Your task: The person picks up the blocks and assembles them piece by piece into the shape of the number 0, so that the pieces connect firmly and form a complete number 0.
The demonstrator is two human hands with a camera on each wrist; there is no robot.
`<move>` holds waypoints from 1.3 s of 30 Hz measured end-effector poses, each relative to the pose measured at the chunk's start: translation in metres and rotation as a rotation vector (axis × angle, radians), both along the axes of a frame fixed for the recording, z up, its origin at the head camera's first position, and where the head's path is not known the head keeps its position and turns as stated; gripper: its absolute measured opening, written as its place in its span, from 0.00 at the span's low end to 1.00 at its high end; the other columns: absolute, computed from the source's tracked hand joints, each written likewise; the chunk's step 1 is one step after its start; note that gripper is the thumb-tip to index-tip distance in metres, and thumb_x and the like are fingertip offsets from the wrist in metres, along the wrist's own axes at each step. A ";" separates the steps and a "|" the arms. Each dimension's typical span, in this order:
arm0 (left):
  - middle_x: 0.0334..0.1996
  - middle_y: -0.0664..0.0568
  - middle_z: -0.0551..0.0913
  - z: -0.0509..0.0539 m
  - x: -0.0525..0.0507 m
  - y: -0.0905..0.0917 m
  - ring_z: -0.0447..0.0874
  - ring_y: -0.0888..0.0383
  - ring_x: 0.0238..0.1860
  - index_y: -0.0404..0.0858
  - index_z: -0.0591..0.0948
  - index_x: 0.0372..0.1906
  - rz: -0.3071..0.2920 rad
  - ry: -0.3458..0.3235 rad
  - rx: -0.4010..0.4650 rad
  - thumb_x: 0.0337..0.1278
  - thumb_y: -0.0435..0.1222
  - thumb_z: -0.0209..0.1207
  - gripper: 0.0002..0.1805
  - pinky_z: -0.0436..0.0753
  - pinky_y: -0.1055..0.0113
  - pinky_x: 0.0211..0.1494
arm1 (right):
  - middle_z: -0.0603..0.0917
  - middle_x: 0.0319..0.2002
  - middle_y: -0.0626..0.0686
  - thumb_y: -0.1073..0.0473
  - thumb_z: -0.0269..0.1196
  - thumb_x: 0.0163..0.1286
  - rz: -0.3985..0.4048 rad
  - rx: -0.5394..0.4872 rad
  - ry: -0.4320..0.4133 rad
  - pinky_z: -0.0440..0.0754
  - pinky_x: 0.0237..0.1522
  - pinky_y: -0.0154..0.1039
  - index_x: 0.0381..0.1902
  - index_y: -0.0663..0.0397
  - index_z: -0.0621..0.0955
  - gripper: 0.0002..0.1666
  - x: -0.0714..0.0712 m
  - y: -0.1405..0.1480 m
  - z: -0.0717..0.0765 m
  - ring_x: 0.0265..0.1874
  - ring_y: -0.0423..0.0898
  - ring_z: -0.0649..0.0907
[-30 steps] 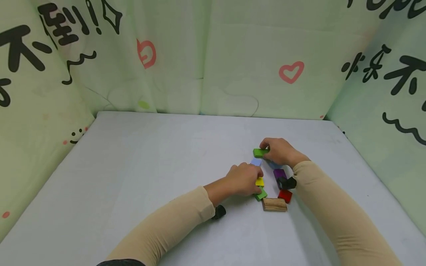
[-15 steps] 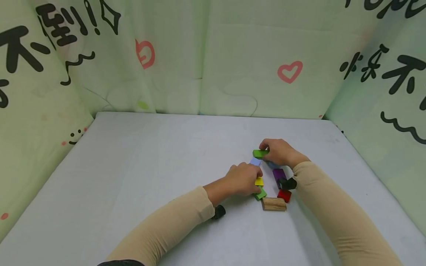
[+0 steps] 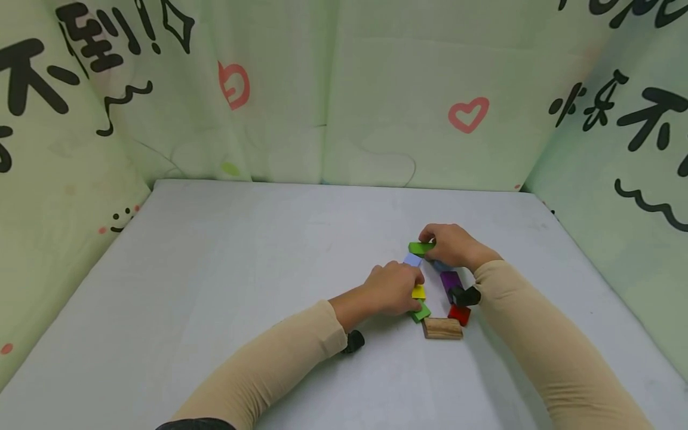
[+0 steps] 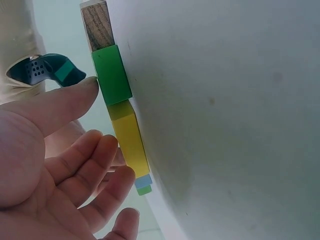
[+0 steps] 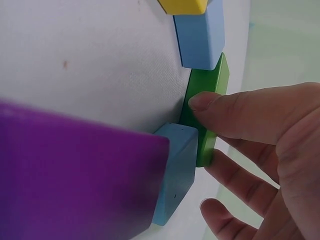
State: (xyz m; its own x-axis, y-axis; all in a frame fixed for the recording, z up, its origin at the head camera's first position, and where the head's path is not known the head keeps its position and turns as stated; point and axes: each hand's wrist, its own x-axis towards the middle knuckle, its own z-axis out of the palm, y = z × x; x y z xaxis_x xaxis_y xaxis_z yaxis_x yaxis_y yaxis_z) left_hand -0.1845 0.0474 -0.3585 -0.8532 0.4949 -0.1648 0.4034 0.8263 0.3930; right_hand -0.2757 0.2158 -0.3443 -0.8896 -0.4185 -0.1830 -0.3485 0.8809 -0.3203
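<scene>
Small wooden blocks form a closed ring on the white table. At its far end, my right hand [image 3: 454, 243] pinches a green block [image 5: 206, 95], thumb on the inner face and fingers along the outer side. Pale blue blocks, a left one [image 5: 202, 40] and a right one [image 5: 176, 165], adjoin it. My left hand [image 3: 392, 289] lies along the ring's left side. In the left wrist view its thumb tip touches a nearer green block [image 4: 112, 75], and its loosely bent fingers are beside a yellow block [image 4: 129, 137].
A wood-grain block [image 3: 442, 328] forms the ring's near end, with a red block [image 3: 459, 314] at its right corner. A purple block [image 3: 450, 283] stands on the right side, under the right wrist. Printed green curtains [image 3: 387, 107] hang behind the white table [image 3: 242, 257].
</scene>
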 end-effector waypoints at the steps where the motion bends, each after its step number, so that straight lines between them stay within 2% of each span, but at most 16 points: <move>1: 0.38 0.64 0.79 0.000 0.000 0.000 0.72 0.61 0.42 0.49 0.82 0.59 0.000 0.001 0.001 0.58 0.48 0.69 0.24 0.70 0.66 0.40 | 0.82 0.50 0.67 0.66 0.65 0.64 0.001 -0.001 0.000 0.78 0.54 0.57 0.53 0.66 0.79 0.19 0.000 0.000 0.000 0.47 0.59 0.81; 9: 0.35 0.64 0.78 0.002 0.000 0.001 0.72 0.62 0.41 0.49 0.83 0.58 0.009 0.004 -0.019 0.58 0.48 0.69 0.23 0.69 0.66 0.38 | 0.82 0.49 0.67 0.66 0.66 0.63 0.016 -0.003 -0.011 0.78 0.53 0.57 0.52 0.67 0.79 0.20 0.002 0.001 0.002 0.47 0.59 0.81; 39: 0.36 0.64 0.78 0.001 -0.001 0.002 0.71 0.62 0.41 0.49 0.82 0.58 0.007 -0.009 -0.015 0.58 0.49 0.69 0.23 0.69 0.67 0.38 | 0.82 0.52 0.66 0.66 0.66 0.64 -0.005 -0.008 -0.022 0.77 0.55 0.57 0.53 0.66 0.79 0.20 0.001 0.002 -0.001 0.50 0.59 0.81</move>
State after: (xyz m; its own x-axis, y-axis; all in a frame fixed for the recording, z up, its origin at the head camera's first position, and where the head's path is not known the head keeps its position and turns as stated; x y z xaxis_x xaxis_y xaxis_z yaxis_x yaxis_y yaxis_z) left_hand -0.1852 0.0494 -0.3580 -0.8552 0.4860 -0.1799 0.3937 0.8351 0.3841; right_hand -0.2751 0.2173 -0.3450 -0.8875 -0.4154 -0.1996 -0.3366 0.8801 -0.3349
